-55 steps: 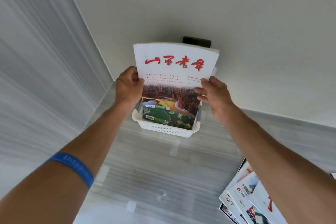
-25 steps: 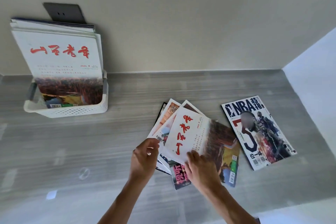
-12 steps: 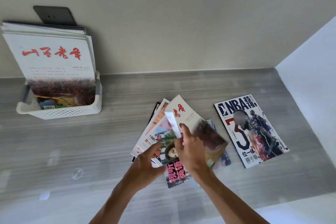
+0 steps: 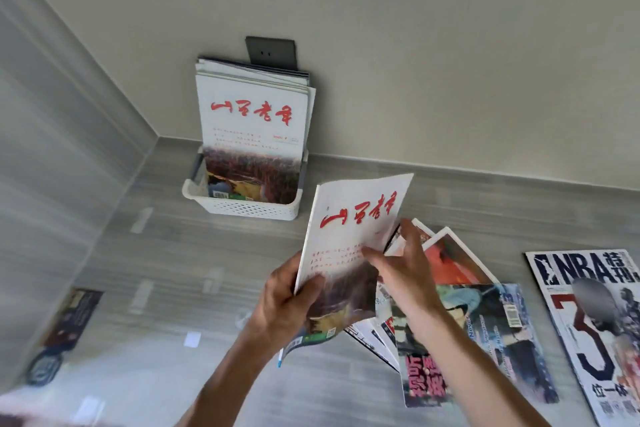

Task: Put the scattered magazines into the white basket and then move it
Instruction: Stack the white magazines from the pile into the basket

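Observation:
A white magazine with red brush lettering (image 4: 353, 229) is lifted off the table, tilted, just right of the basket. My left hand (image 4: 287, 308) grips its lower left edge. My right hand (image 4: 405, 274) holds its right side, fingers spread over the cover. The white perforated basket (image 4: 249, 209) stands by the back wall with several magazines upright in it (image 4: 252, 121), the front one with the same red lettering. Under my right arm, a fanned pile of magazines (image 4: 485, 329) lies on the grey tabletop. An NBA magazine (image 4: 595, 322) lies flat at the far right.
A dark wall socket (image 4: 271, 52) sits behind the basket's magazines. A glossy grey side wall (image 4: 62, 184) closes off the left and meets the back wall beside the basket. A small white sticker (image 4: 192, 339) lies on the tabletop (image 4: 166, 253).
The red-lettered magazine has come up off the pile and moved left toward the basket. My left hand has taken its left edge. The view has swung left.

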{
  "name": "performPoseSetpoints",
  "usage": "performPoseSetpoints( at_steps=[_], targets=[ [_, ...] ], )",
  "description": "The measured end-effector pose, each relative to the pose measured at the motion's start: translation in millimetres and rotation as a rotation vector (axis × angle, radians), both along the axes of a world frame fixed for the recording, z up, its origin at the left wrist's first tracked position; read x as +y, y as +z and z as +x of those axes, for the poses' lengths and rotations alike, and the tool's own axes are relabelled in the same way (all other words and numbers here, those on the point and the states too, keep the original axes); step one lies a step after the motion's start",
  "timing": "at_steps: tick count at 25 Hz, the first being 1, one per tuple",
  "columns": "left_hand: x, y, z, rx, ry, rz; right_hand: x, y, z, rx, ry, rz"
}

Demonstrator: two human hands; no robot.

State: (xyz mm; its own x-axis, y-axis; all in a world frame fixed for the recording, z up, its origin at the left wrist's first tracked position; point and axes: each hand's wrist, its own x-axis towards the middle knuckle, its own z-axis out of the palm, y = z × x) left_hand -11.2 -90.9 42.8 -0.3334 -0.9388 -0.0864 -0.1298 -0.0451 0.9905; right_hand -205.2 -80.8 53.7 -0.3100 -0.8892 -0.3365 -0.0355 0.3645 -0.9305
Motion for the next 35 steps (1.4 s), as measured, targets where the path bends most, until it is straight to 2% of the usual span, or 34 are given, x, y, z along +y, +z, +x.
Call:
performPoseSetpoints(
  at_steps=[2, 4, 6, 9, 11, 15, 19, 23, 27, 30, 32, 35],
  targets=[
    [-18, 7, 29, 0.023, -0.034, 0.045, -32, -2, -4, -0.190, 0.037, 0.071],
    [-39, 14, 53, -0.024, 0.108, 0.011, -64, 0, -1, -0.255, 0.006, 0.059],
    [-66, 24, 74, -0.051, 0.327, -0.074, -91, 6, 12, -0.256, -0.025, -0.012],
    [-118, 44, 99, 0.109, 0.530, -0.130, -127, 28, 42, -0.201, -0.004, -0.146],
    [-156, 61, 116, 0.175, 0.558, -0.191, -156, 46, 62, -0.196, -0.017, -0.234],
    [-225, 87, 139, 0.008, 0.592, -0.310, -206, 67, 87, -0.205, -0.070, -0.303],
    [-264, 51, 147, -0.285, 0.596, -0.235, -230, 39, 99, -0.125, -0.131, -0.206],
    [-269, 2, 154, -0.384, 0.573, -0.199, -232, 1, 105, -0.092, -0.137, -0.080],
    [-262, -26, 154, -0.307, 0.663, -0.052, -223, -11, 103, -0.137, -0.165, -0.035],
    [-219, -36, 128, -0.226, 0.662, -0.034, -171, -18, 84, -0.189, -0.275, -0.030],
    [-158, -48, 93, -0.178, 0.529, -0.023, -96, -41, 61, -0.002, -0.260, -0.007],
    [-70, -67, 39, -0.170, 0.334, 0.071, 22, -80, 10, 0.614, -0.046, 0.094]
  ],
)
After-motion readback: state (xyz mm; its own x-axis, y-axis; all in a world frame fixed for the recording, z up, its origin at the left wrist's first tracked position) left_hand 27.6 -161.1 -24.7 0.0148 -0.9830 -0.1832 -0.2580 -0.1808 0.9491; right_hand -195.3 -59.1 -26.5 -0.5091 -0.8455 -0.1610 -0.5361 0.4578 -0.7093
